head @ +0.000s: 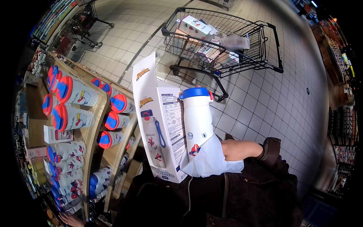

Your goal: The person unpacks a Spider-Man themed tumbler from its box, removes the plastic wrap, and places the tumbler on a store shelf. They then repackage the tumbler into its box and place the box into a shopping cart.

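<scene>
My right hand [237,149] comes in from the right and goes behind a white drink bottle [199,119], holding it upright. A blue lid with a red catch tops the bottle, and Spider-Man pictures decorate its side. White wrapping [204,161] bunches around its lower part. Close against the bottle on the left stands a tall printed Spider-Man carton [158,130] with its top flap raised; what supports the carton is hidden. At the lower left edge, my left hand [71,219] is beside the shelving, fingers spread and partly cut off by the dark rim.
Curved wooden shelves [97,122] on the left carry several printed cups [78,93] with red-and-blue lids and several blue-lidded bottles [66,167]. Beyond the bottle, a black wire shopping cart [224,68] holding boxes stands on the tiled floor [249,110]. More carts [85,22] are at upper left.
</scene>
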Demonstrator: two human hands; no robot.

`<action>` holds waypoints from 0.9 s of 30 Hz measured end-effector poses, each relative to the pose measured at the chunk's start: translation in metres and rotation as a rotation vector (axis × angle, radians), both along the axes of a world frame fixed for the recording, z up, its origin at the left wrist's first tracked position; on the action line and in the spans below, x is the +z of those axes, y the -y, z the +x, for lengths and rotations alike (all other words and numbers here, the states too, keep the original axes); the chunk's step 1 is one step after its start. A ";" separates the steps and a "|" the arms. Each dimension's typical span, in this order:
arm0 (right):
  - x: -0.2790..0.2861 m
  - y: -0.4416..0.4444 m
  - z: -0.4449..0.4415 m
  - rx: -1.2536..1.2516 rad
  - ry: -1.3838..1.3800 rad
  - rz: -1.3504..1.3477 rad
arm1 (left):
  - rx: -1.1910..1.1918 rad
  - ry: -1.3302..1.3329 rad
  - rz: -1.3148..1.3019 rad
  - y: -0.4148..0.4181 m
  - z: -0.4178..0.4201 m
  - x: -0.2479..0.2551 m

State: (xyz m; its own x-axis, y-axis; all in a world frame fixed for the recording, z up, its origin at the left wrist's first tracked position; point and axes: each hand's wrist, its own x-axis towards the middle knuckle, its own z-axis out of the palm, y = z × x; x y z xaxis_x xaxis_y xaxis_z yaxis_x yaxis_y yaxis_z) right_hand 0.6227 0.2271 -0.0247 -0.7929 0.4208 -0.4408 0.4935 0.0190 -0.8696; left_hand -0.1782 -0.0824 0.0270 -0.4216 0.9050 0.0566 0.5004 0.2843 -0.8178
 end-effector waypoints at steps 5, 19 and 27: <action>0.043 0.002 -0.012 0.114 0.271 0.567 | -0.152 0.209 0.247 -0.041 0.059 0.003; -0.014 0.009 -0.011 -0.069 0.086 0.919 | -0.480 2.064 0.111 -0.291 0.363 -0.071; -0.015 0.021 -0.009 -0.161 -0.074 0.705 | 0.085 3.082 -0.727 -0.391 0.534 -0.111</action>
State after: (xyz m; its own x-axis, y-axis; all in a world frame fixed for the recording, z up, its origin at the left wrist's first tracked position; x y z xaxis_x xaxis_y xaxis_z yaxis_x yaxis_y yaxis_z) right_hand 0.6139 0.2060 -0.0400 -0.7146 0.6988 0.0306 0.4777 0.5195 -0.7084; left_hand 0.3562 0.3087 -0.0839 0.7827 0.6169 -0.0827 -0.3308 0.5248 0.7843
